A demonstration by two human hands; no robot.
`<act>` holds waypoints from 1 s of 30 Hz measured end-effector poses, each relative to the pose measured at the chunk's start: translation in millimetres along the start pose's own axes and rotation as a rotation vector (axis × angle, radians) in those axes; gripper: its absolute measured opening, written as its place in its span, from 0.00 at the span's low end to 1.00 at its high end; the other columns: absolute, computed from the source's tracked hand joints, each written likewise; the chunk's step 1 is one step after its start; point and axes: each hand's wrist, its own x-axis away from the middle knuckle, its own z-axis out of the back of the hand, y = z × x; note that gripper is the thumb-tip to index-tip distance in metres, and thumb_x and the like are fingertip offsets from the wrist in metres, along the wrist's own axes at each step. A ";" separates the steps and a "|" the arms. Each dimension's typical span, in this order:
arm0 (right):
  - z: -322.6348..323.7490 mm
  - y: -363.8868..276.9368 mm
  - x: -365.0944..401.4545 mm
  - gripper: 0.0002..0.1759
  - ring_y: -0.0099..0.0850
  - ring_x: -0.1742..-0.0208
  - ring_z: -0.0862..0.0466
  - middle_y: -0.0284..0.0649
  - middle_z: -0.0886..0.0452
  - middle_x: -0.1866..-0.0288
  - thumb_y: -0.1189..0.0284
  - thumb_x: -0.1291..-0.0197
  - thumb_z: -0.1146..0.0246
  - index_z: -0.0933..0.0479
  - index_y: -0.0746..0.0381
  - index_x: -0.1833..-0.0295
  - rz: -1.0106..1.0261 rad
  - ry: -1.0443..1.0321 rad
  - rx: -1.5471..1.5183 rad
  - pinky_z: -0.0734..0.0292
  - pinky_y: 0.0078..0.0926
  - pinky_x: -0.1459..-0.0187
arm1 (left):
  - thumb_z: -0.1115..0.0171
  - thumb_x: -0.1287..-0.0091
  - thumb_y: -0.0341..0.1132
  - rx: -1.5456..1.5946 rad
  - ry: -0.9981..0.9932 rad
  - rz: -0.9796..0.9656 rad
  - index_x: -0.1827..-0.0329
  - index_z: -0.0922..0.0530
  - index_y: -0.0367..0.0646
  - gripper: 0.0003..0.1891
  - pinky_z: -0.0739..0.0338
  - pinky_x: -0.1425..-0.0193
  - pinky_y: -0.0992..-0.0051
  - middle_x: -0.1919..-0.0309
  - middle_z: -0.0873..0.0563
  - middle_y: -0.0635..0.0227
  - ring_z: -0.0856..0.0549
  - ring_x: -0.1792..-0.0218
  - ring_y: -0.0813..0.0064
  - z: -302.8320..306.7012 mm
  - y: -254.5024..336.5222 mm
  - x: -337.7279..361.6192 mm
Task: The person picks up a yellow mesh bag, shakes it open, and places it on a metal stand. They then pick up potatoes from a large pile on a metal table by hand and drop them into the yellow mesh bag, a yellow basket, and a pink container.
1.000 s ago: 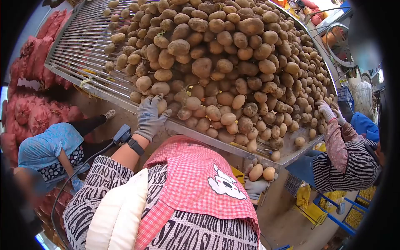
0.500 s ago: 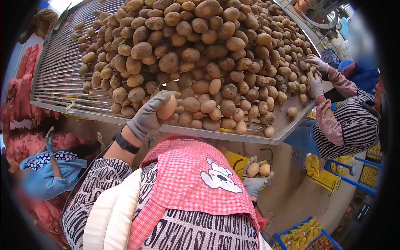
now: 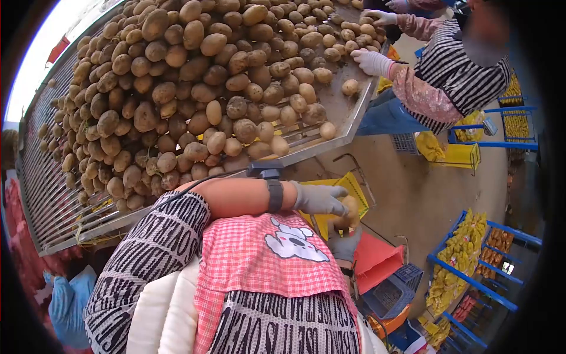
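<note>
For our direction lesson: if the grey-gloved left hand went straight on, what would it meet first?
Probably the tan, rounded potato just ahead of the left hand, though depth is unclear; they may touch.

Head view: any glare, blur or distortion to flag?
Head view overall: fisheye look, black vignette at the corners; head view, upper left: blown-out white beyond the slatted table; head view, upper right: smeared patch over the head of the co-worker in stripes; head view, upper middle: potato pile fairly sharp.

A blue rack (image 3: 473,284) holds yellow bags (image 3: 458,253) at right.
</note>
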 end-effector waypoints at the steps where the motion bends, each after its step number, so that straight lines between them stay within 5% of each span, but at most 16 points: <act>1: 16.8 8.7 -12.8 0.36 0.46 0.44 0.20 0.45 0.32 0.31 0.44 0.34 0.42 0.33 0.58 0.31 0.199 -0.097 0.335 0.13 0.47 0.48 | 0.43 0.29 0.54 -0.074 0.004 0.229 0.28 0.29 0.45 0.31 0.32 0.28 0.62 0.32 0.24 0.48 0.24 0.32 0.54 7.8 36.3 20.0; 2: 14.9 3.6 -12.8 0.36 0.46 0.44 0.20 0.45 0.32 0.31 0.44 0.34 0.42 0.33 0.58 0.31 0.176 -0.130 0.343 0.13 0.47 0.48 | 0.43 0.29 0.54 -0.068 0.035 0.255 0.28 0.29 0.45 0.31 0.32 0.28 0.62 0.32 0.24 0.48 0.24 0.32 0.54 15.3 41.1 32.6; 4: 1.8 -16.4 -3.7 0.42 0.45 0.37 0.21 0.44 0.36 0.26 0.47 0.33 0.40 0.41 0.65 0.26 -0.402 0.118 -0.572 0.14 0.44 0.43 | 0.45 0.27 0.53 -0.050 -0.137 0.365 0.30 0.25 0.48 0.28 0.32 0.28 0.62 0.36 0.20 0.52 0.23 0.33 0.56 32.3 43.2 52.9; 9: -35.9 -23.0 -16.9 0.36 0.39 0.34 0.21 0.44 0.31 0.27 0.53 0.27 0.46 0.39 0.68 0.26 -0.284 -0.039 -0.244 0.17 0.35 0.40 | 0.44 0.25 0.45 0.197 0.215 0.310 0.36 0.23 0.45 0.20 0.30 0.32 0.68 0.44 0.16 0.66 0.20 0.41 0.70 36.8 6.8 127.1; 11: -87.6 -34.5 -10.4 0.30 0.38 0.36 0.20 0.42 0.24 0.32 0.56 0.25 0.48 0.34 0.67 0.29 -0.182 -0.177 0.015 0.20 0.33 0.38 | 0.44 0.23 0.38 0.414 0.528 0.187 0.39 0.22 0.42 0.15 0.28 0.34 0.72 0.48 0.16 0.71 0.21 0.45 0.75 37.5 -3.5 160.8; 14: -155.6 -40.9 -7.9 0.27 0.37 0.39 0.19 0.44 0.21 0.36 0.56 0.25 0.47 0.31 0.64 0.31 0.025 -0.395 0.349 0.23 0.33 0.38 | 0.43 0.23 0.34 0.465 0.862 0.125 0.40 0.21 0.40 0.14 0.27 0.35 0.73 0.48 0.16 0.68 0.19 0.44 0.75 39.3 6.4 201.0; 16: -212.4 -41.8 14.8 0.24 0.34 0.41 0.17 0.45 0.21 0.38 0.57 0.23 0.48 0.29 0.62 0.33 0.095 -0.510 0.416 0.22 0.30 0.40 | 0.41 0.25 0.33 -0.196 1.218 0.062 0.40 0.21 0.39 0.14 0.24 0.36 0.72 0.48 0.15 0.62 0.18 0.44 0.71 55.2 9.5 235.7; 17: -237.4 -39.5 21.5 0.22 0.32 0.42 0.17 0.44 0.21 0.39 0.60 0.23 0.47 0.29 0.62 0.34 0.186 -0.651 0.525 0.21 0.27 0.42 | 0.39 0.28 0.31 -0.198 1.365 0.101 0.41 0.20 0.38 0.15 0.22 0.38 0.71 0.47 0.16 0.58 0.16 0.44 0.66 66.3 18.0 254.5; 18: -261.5 -37.7 30.7 0.20 0.29 0.43 0.18 0.43 0.21 0.41 0.62 0.22 0.47 0.28 0.62 0.34 0.280 -0.793 0.632 0.21 0.25 0.44 | 0.37 0.31 0.28 -0.423 1.555 -0.059 0.41 0.20 0.38 0.16 0.21 0.40 0.70 0.46 0.16 0.58 0.16 0.45 0.64 80.4 -2.0 271.2; 20: -306.2 -34.3 67.4 0.17 0.25 0.47 0.18 0.39 0.21 0.43 0.67 0.23 0.45 0.28 0.64 0.35 0.294 -0.956 0.723 0.21 0.23 0.47 | 0.32 0.38 0.28 -0.742 1.829 0.122 0.36 0.24 0.40 0.25 0.26 0.33 0.64 0.42 0.19 0.54 0.19 0.41 0.56 107.2 9.8 301.9; 23: -347.4 -8.9 100.5 0.17 0.24 0.49 0.17 0.37 0.19 0.46 0.68 0.23 0.44 0.26 0.65 0.37 0.316 -1.182 0.703 0.20 0.23 0.47 | 0.27 0.42 0.35 -0.867 1.933 0.340 0.30 0.29 0.41 0.35 0.31 0.28 0.59 0.36 0.23 0.55 0.24 0.36 0.52 133.4 1.7 329.7; 25: -362.1 1.5 126.0 0.17 0.23 0.50 0.18 0.37 0.19 0.47 0.68 0.24 0.43 0.26 0.67 0.38 0.256 -1.285 0.798 0.21 0.22 0.46 | 0.23 0.48 0.42 -1.023 1.701 0.692 0.28 0.32 0.43 0.43 0.33 0.27 0.57 0.30 0.28 0.57 0.28 0.33 0.53 140.7 -8.3 337.2; 30: -349.3 43.0 121.8 0.16 0.24 0.48 0.22 0.36 0.21 0.48 0.69 0.26 0.42 0.24 0.68 0.40 0.110 -1.432 0.929 0.25 0.19 0.45 | 0.21 0.53 0.44 -0.908 1.631 0.837 0.28 0.32 0.51 0.46 0.32 0.30 0.59 0.30 0.29 0.58 0.29 0.33 0.54 147.0 -18.8 328.9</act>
